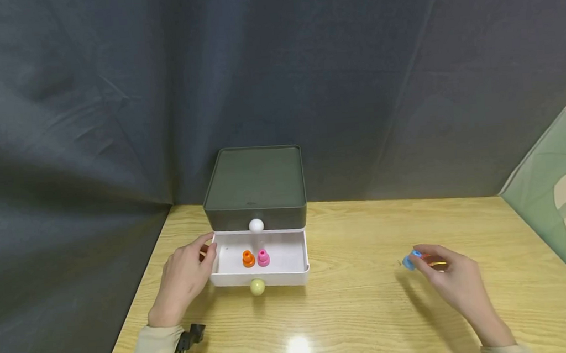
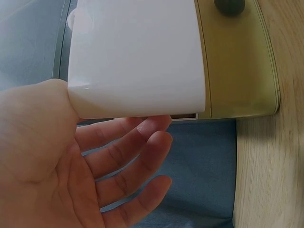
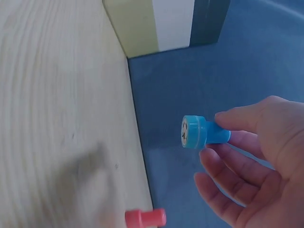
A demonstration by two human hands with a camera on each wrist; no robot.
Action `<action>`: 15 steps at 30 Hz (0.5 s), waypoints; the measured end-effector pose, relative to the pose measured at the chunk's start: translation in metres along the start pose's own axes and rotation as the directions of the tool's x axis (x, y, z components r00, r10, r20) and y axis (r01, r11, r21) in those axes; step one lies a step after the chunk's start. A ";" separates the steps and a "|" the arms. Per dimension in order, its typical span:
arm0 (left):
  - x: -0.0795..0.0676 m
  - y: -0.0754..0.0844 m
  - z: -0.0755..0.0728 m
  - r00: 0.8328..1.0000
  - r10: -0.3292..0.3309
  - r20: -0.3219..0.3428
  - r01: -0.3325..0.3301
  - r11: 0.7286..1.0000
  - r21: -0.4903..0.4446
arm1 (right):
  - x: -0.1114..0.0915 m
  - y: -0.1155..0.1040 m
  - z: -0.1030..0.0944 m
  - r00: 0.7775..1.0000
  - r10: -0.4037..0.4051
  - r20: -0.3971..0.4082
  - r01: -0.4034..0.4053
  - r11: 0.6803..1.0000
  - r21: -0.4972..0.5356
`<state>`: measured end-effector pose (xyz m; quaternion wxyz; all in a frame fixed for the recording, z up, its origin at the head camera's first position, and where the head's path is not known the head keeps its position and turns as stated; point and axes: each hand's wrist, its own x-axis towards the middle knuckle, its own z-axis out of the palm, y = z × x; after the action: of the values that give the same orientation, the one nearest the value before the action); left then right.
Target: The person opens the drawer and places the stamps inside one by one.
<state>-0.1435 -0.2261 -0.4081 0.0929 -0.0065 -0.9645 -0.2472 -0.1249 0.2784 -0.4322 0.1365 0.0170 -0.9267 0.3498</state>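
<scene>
Right hand [image 1: 455,280] pinched the blue stamp [image 3: 194,132] above the table [image 1: 354,315], well right of the pulled-out drawer [image 1: 283,278], where an orange stamp [image 1: 248,260] and a pink stamp [image 1: 263,259] stood. Left hand [image 1: 183,276] touched the drawer's left side, fingers loose, clamped on nothing. Step, as judged: gathering stamps. Next move seemed to call for a leftward carry and gentle release beside the pair.

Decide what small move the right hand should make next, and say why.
Probably carry the blue piece left, over the open white drawer. The right hand pinches it well to the drawer's right, while a similarly shaped orange piece and pink piece stand inside with room beside them.
</scene>
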 end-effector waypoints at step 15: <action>0.000 0.000 0.000 1.000 0.002 0.003 -0.002 1.000 0.007 | 0.008 -0.050 0.018 0.994 -0.100 0.047 0.096 0.992 0.080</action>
<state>-0.1438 -0.2258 -0.4077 0.0917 -0.0073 -0.9655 -0.2436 -0.1302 0.2290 -0.4112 0.1288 0.0765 -0.9136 0.3779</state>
